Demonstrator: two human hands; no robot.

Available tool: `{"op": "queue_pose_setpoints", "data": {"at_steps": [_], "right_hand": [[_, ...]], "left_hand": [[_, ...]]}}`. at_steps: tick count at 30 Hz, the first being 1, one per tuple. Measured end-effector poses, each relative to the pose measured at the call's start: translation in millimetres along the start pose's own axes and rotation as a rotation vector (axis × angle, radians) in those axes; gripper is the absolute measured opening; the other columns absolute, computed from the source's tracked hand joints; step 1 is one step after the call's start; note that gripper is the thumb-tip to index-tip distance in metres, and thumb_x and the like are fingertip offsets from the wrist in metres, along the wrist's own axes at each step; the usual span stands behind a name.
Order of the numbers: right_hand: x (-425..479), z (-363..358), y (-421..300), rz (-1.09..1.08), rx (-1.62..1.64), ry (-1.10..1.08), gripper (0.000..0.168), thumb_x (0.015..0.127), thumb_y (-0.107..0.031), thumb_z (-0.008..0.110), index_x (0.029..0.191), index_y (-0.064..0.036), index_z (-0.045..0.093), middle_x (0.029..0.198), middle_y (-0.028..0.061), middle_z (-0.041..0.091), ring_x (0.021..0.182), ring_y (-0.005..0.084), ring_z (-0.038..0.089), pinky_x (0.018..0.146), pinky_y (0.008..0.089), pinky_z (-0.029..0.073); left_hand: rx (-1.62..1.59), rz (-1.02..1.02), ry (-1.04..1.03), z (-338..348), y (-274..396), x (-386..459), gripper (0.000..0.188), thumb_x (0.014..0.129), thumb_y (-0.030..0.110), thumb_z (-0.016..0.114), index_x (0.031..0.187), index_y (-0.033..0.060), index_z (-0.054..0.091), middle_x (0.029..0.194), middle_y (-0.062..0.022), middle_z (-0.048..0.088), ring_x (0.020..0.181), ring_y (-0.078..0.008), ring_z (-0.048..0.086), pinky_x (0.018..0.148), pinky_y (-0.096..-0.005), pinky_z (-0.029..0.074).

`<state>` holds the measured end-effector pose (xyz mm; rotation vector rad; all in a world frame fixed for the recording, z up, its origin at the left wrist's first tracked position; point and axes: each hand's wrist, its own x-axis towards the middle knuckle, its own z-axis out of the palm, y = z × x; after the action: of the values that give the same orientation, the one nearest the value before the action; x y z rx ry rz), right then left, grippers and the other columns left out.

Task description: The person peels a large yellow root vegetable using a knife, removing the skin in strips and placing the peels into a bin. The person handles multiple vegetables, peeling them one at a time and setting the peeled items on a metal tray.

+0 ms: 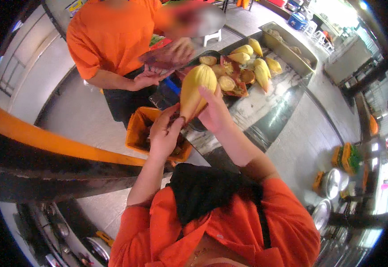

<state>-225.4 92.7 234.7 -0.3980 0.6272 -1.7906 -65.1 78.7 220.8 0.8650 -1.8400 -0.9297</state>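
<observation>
Between both my hands is a large pale-yellow banana blossom [196, 88], stripped of most of its dark outer bracts. My left hand [165, 131] pinches its narrow tip, with the thumb on the reddish end. Along the right side, the palm and fingers of my right hand [215, 110] support it. Behind it, several smaller yellow banana blossoms [261, 71] lie on the marble-topped table [244, 113]. Cut round stem ends [226, 83] and red bracts [241, 90] are heaped near them. Below my left hand stands an orange plastic crate [137, 133] with dark scraps inside.
Across the table's corner, a co-worker in an orange shirt [120, 56] holds a dark purplish piece in both hands [147, 78]. A metal tray [290, 46] with pale contents sits at the table's far end. An orange-edged curved surface [64, 143] extends at my left.
</observation>
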Motion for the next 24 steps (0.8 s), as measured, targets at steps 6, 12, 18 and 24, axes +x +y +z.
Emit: {"op": "queue_pose_setpoints", "data": {"at_steps": [6,12,18,24], "right_hand": [[-9.5,10.0,-2.4,-0.199,-0.155,0.18,0.087,0.078,-0.013,0.072,0.141,-0.016,0.012,0.126,0.0087,0.043,0.114,0.0242,0.047,0.093,0.0407,0.044],[-15.4,18.6,-13.7,-0.215,-0.124,0.167,0.091,0.077,-0.009,0.072,0.143,-0.015,0.01,0.127,0.0095,0.042,0.115,0.0239,0.046,0.094,0.0397,0.043],[-11.6,3.2,-18.9,-0.245,-0.307,0.072,0.088,0.074,-0.008,0.075,0.139,-0.011,0.017,0.124,0.0104,0.044,0.113,0.0235,0.048,0.094,0.0396,0.043],[-10.5,6.8,-22.0,-0.219,-0.147,0.184,0.085,0.075,-0.013,0.076,0.137,-0.013,0.019,0.119,0.0069,0.047,0.107,0.0205,0.05,0.084,0.0374,0.046]], "left_hand": [[0.418,0.281,-0.003,-2.9,-0.7,-3.3,0.038,0.077,0.014,0.067,0.114,0.0062,0.06,0.1,-0.0128,0.064,0.083,-0.0264,0.065,0.071,-0.0351,0.052],[0.593,0.389,0.026,1.0,3.9,-0.4,0.036,0.075,0.014,0.066,0.109,0.0077,0.061,0.091,-0.0118,0.065,0.078,-0.0285,0.064,0.067,-0.0381,0.052],[0.606,0.223,-0.094,5.9,10.3,1.9,0.04,0.075,0.019,0.068,0.112,0.0069,0.059,0.094,-0.0126,0.066,0.087,-0.0295,0.063,0.074,-0.041,0.052],[0.347,0.154,0.099,11.8,26.4,1.7,0.032,0.075,0.012,0.068,0.105,0.0064,0.058,0.092,-0.012,0.064,0.081,-0.0302,0.064,0.071,-0.0391,0.051]]}}
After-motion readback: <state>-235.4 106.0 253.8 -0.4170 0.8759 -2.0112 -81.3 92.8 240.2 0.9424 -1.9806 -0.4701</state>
